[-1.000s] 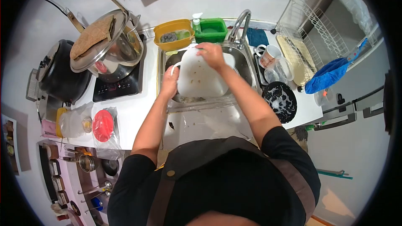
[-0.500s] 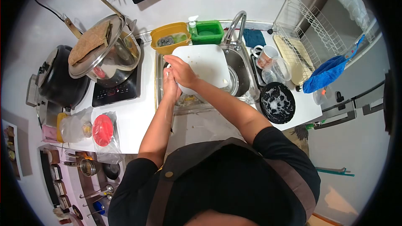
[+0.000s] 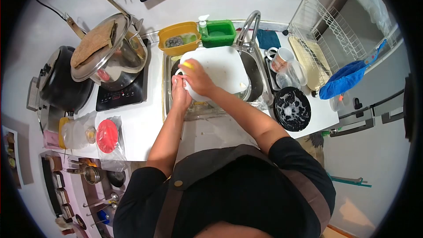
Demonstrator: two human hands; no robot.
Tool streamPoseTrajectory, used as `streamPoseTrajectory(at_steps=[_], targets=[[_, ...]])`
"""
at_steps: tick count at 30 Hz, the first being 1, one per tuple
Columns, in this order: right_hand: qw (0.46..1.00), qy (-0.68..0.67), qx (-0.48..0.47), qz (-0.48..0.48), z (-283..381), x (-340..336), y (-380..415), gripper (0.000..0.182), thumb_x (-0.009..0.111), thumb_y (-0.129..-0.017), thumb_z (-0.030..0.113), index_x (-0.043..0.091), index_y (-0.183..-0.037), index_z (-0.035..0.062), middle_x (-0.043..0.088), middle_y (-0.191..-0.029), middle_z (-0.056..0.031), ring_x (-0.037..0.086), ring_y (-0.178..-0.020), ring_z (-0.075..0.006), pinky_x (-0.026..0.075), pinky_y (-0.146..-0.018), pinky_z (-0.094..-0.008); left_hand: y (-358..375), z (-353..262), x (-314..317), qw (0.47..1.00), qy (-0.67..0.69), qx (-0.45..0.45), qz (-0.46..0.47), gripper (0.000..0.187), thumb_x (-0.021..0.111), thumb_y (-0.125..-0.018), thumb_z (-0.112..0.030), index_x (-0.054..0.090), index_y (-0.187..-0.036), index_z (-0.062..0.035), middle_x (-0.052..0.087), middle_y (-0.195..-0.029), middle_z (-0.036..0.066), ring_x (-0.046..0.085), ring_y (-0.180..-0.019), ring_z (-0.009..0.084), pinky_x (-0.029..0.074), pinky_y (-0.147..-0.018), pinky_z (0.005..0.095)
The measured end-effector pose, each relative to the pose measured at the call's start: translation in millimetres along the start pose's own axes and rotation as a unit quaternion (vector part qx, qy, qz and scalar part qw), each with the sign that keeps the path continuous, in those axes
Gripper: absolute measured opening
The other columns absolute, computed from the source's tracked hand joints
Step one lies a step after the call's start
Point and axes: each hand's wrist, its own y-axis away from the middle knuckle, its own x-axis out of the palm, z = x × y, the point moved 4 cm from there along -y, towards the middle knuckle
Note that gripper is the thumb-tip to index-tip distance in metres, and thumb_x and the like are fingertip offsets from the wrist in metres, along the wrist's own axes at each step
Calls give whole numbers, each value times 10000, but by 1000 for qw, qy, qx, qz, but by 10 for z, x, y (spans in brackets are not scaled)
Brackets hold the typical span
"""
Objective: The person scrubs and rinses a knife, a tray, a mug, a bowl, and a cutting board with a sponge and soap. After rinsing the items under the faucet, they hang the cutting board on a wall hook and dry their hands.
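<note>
A white cutting board (image 3: 222,68) rests tilted over the sink (image 3: 254,68), with small food bits on its surface. My left hand (image 3: 179,91) is closed on the board's handle end at its left corner. Just above it, my right hand (image 3: 197,78) presses a yellow sponge (image 3: 188,65) to the same end; the fingers hide most of the sponge. Under the board's right edge, part of a metal bowl shows in the sink.
Behind the sink stand a yellow tub (image 3: 178,33), a green tub (image 3: 219,33) and the faucet (image 3: 251,28). A soapy black pan (image 3: 291,109) and a mug (image 3: 282,59) sit to the right. On the left, a steel pot (image 3: 125,64) stands on an induction cooker (image 3: 121,97).
My right hand has slid slightly down and to the right along the board's handle end, and the yellow sponge now shows. My left hand keeps its hold, shifting very little.
</note>
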Motion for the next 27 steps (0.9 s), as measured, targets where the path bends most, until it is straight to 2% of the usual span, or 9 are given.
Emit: streamPoseTrajectory(at_steps=[4,6,8,10,12,14,19,23,27], targets=[[986,123,-62,-97,-466,-42,-138,265,431,-770,25,550,-1007,17,492,-981,-180,466,-970,-326,368,-873,-381,-25,3,-95,997,-15,45,56,185,368,-922,-271,383,-803,-130,321,-686,-20,327,-610,102,387,-633,255],[971,3,172,-165,-757,-411,-225,239,386,-842,93,539,-988,-18,470,-875,-152,461,-825,-299,384,-773,-388,64,-90,-50,998,4,52,47,179,395,-915,-256,381,-787,-132,322,-692,-21,317,-620,101,373,-639,250],[958,210,140,-139,-852,-250,-151,243,409,-827,89,526,-1013,-16,457,-862,-138,450,-806,-293,370,-762,-376,66,-115,-64,998,-11,50,36,184,406,-911,-254,375,-776,-133,316,-686,-22,309,-624,99,352,-637,244],[973,158,-100,-135,-534,140,-37,264,420,-803,62,517,-1040,-4,467,-846,-138,443,-809,-295,352,-753,-386,-88,-9,-134,998,-30,54,33,196,414,-908,-266,374,-769,-133,315,-684,-23,306,-623,98,342,-636,238],[999,22,-15,-45,33,137,-55,305,401,-780,29,510,-1065,12,478,-797,-134,440,-809,-298,338,-742,-392,-122,46,-110,997,-47,56,28,209,422,-905,-279,373,-763,-134,314,-681,-25,303,-623,96,332,-636,233],[993,31,-63,-100,-405,107,-125,321,401,-764,3,517,-1063,19,476,-773,-130,436,-791,-296,338,-693,-395,-15,-14,-13,997,-46,39,38,230,432,-899,-303,376,-754,-134,315,-681,-28,292,-620,93,323,-631,229],[964,183,115,-152,-1090,-283,66,296,415,-783,20,516,-1061,6,451,-759,-148,427,-758,-288,330,-642,-405,56,-156,-143,996,-46,69,25,220,440,-897,-305,384,-758,-142,329,-697,-28,304,-633,92,327,-644,224],[987,64,-63,-131,193,156,134,170,396,-774,20,508,-891,-30,486,-916,-202,449,-874,-337,359,-750,-425,-59,-5,-133,997,-28,66,11,169,444,-896,-238,394,-763,-145,334,-705,-30,301,-643,88,322,-648,223],[977,42,55,-202,-695,-118,-146,169,426,-750,14,508,-893,-26,486,-885,-204,457,-849,-332,356,-755,-429,41,-51,-141,997,-50,54,2,130,439,-887,-181,402,-768,-143,335,-707,-32,302,-647,84,320,-646,226]])
